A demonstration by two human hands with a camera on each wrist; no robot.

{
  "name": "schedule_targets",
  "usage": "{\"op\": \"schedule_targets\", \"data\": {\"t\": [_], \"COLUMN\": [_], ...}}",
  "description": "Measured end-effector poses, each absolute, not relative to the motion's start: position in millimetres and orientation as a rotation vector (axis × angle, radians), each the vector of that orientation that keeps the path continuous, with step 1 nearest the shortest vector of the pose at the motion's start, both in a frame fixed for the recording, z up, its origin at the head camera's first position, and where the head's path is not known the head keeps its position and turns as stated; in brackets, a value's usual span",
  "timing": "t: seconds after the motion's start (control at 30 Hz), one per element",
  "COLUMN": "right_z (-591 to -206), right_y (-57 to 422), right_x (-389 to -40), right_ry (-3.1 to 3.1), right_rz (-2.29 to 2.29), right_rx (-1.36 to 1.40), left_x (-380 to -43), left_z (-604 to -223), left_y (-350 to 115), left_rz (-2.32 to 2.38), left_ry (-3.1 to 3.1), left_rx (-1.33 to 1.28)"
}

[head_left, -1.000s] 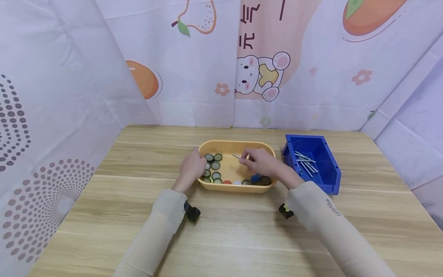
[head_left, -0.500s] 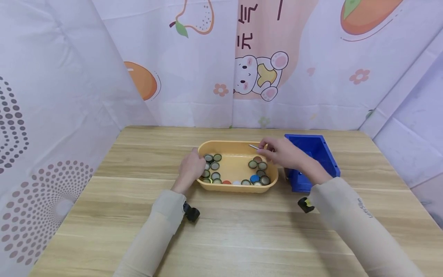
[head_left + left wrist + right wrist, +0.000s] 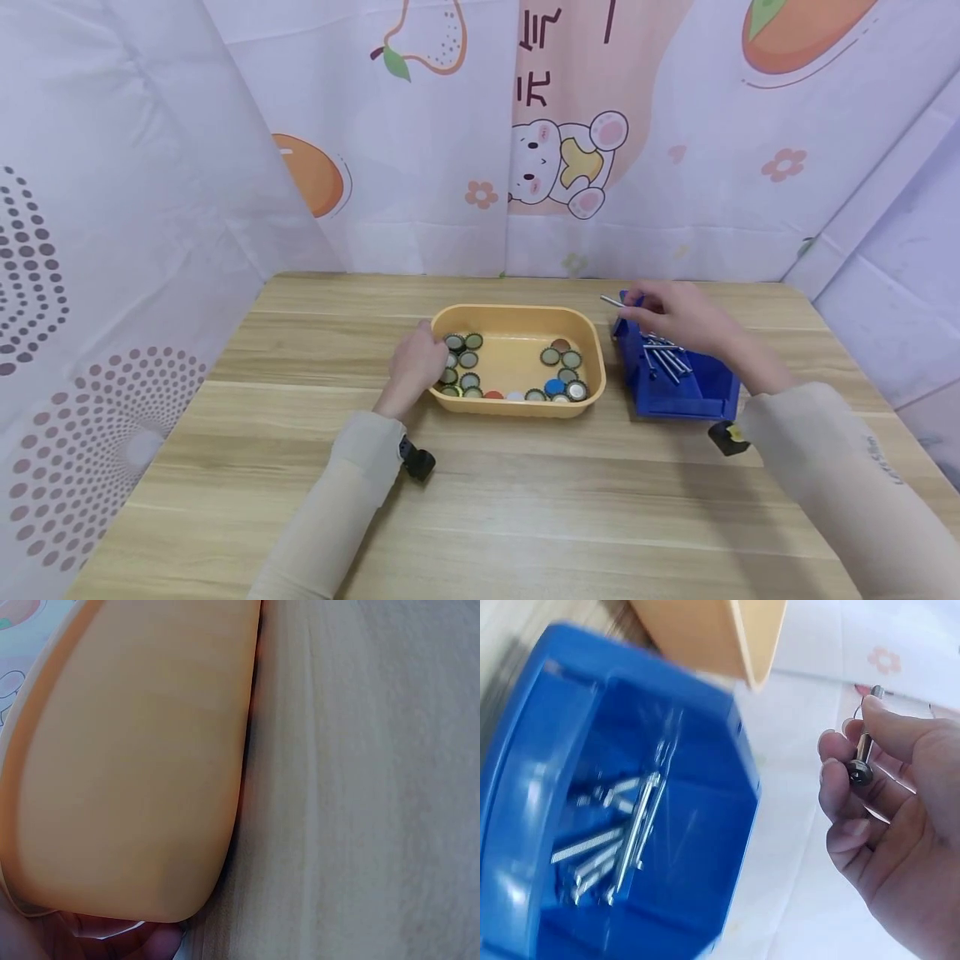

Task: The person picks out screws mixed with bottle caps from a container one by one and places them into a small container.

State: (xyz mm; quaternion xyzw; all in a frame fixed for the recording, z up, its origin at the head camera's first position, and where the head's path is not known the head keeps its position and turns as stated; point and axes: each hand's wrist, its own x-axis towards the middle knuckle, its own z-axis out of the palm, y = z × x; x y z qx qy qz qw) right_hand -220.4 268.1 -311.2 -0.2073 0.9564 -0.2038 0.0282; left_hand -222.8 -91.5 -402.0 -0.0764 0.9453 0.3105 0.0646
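Observation:
My left hand (image 3: 417, 360) holds the left end of a yellow plastic tray (image 3: 517, 408). In the left wrist view its fingers (image 3: 45, 941) curl at the tray's end, partly hidden. Inside the tray, bottle caps (image 3: 468, 360) lie in groups at the left and right, with a few along the front. My right hand (image 3: 678, 317) is raised over a blue bin (image 3: 690, 407) and pinches a metal bolt (image 3: 863, 746) between thumb and fingers. Below that hand, several silver bolts (image 3: 634, 832) lie loose in the bin.
The bin stands just right of the tray on a wooden table (image 3: 495, 500). A printed white curtain (image 3: 420, 167) hangs behind the table's far edge and along both sides.
My right hand has moved right, from inside the tray to above the blue bin, with the bolt still pinched. My left hand has stayed on the tray's left end.

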Motion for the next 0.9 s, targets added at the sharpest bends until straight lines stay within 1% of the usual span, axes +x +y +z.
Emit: {"op": "schedule_targets", "data": {"t": [0.37,0.63,0.9], "right_z": [-322,-335,-352], "right_y": [304,311,316], "right_x": [-218,-218,-219], "right_ry": [2.994,3.000,3.070], "right_rz": [-0.478,-0.286,-0.110], "right_rx": [-0.577,-0.567,-0.645], "left_x": [-222,-223,-222], "left_z": [-403,-404,-403], "left_y": [-91,-91,-91], "left_rz": [0.945,0.940,0.948], "left_ry": [2.854,2.863,2.862], "left_rx": [-0.227,-0.229,-0.231]}}
